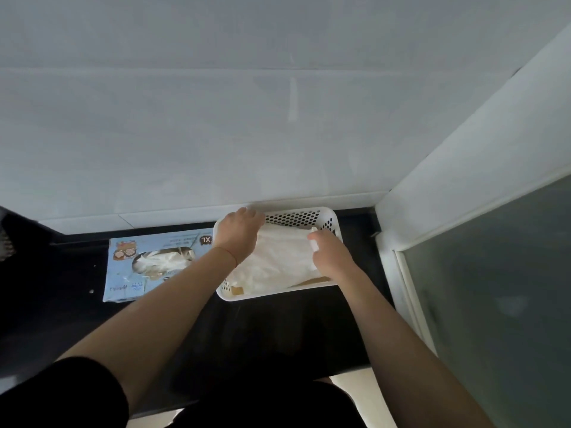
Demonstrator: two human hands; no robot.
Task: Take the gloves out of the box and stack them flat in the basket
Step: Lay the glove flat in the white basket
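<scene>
My left hand (239, 230) and right hand (327, 253) pinch thin gloves (278, 257) inside the basket (335, 217) | soft, light, slippery; hold edges | box (129, 267) left of basket

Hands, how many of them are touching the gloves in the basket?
2. The left hand lies over the far left corner of the gloves; the right hand pinches their right edge.
</scene>
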